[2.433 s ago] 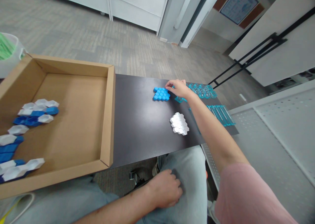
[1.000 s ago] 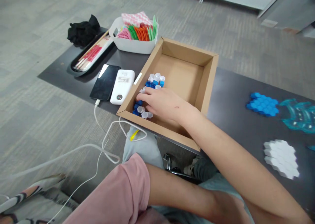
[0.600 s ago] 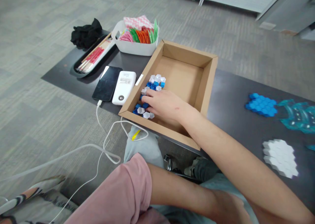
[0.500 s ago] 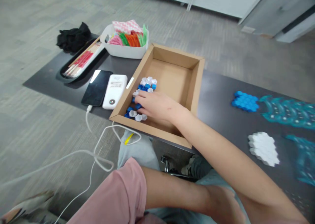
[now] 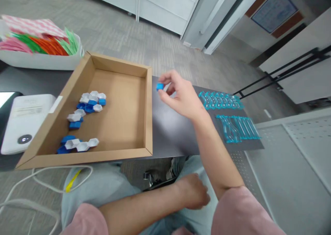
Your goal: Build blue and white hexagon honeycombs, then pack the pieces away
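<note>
Right hand [image 5: 182,99] clamped on one blue hex tile [image 5: 159,86], raised over worktop [image 5: 168,135]; left hand [image 5: 192,195] curled, empty, down on lap. Left of right hand, in cardboard box [image 5: 148,111]: many loose tiles [image 5: 88,105] not yet out.

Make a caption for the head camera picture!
Right hand holds a blue piece beside the cardboard box; left hand rests on the lap.

Small blue hexagonal piece [image 5: 160,86] in the fingertips of the right hand [image 5: 182,99], aloft over the dark tabletop [image 5: 168,133]
</note>
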`<state>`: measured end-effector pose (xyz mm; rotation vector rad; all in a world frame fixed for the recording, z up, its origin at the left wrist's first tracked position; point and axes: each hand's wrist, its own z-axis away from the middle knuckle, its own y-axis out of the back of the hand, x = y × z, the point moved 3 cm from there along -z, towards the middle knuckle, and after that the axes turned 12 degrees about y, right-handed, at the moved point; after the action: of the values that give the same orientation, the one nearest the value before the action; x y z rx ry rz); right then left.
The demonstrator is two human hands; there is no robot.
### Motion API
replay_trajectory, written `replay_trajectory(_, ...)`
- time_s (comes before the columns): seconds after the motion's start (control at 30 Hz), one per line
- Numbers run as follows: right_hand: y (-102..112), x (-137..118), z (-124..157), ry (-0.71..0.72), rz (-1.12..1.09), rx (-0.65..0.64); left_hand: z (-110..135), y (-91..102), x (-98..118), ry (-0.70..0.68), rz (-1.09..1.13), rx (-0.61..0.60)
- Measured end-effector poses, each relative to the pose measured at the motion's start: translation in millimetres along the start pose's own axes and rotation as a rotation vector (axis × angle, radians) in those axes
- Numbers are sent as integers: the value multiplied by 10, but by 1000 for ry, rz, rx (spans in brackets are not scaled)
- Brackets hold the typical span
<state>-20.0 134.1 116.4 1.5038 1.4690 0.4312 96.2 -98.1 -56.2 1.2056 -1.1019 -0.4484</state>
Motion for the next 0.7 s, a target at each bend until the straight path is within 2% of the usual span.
replay_trajectory(0.17, 268, 823, 564, -269, 156, -121, 45, 35, 12, -22, 60, -110)
replay_trajectory(0.27, 282, 1124, 692, -290, 238, -232, 26, 51, -2, -26, 71, -118)
replay_trajectory(0.4, 192, 1381, 687, -219, 302, -369, 11, 27, -40, -8, 57, -122)
replay_trajectory(0.5, 148, 1523, 647, -201, 318, -425, -2, 9, -55, 5, 55, -103)
replay_trajectory(0.7, 137, 1782, 601, -251, 288, -348, -18, 7, -55, 0, 51, -165)
